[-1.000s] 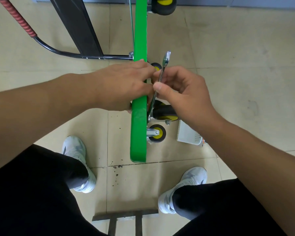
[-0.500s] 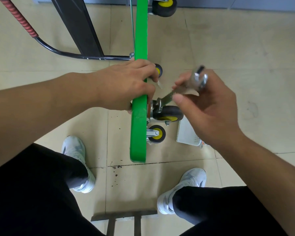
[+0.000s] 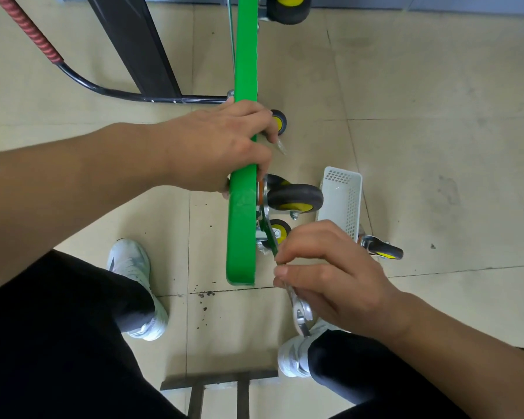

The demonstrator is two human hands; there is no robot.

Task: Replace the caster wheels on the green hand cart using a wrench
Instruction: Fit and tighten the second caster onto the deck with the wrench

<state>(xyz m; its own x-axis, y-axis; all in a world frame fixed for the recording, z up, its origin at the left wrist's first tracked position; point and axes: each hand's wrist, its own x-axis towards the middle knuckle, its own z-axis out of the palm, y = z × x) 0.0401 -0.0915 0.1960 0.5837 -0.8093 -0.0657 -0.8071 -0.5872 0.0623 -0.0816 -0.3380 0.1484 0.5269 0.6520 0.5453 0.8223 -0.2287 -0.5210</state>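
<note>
The left hand [image 3: 221,146] is curled over the top edge of the green hand cart [image 3: 245,71], which stands on its side, fingers wrapped over the deck's edge. The right hand [image 3: 336,273], nearer the body, pinches the shaft of a wrench [image 3: 300,313] between thumb and fingers. The wrench's far end reaches up to the mounting of a black, yellow-hubbed caster wheel [image 3: 295,198] just below the left hand.

Beyond the right hand a white perforated basket [image 3: 345,195] sits on the floor, with a loose caster [image 3: 381,249] beside it. Beyond the left hand, the cart's black handle with a red grip [image 3: 28,28] runs off to the left.

The floor [image 3: 436,116] is beige tile with dark grout lines, and dark crumbs [image 3: 204,294] lie between the white shoes [image 3: 133,267].
</note>
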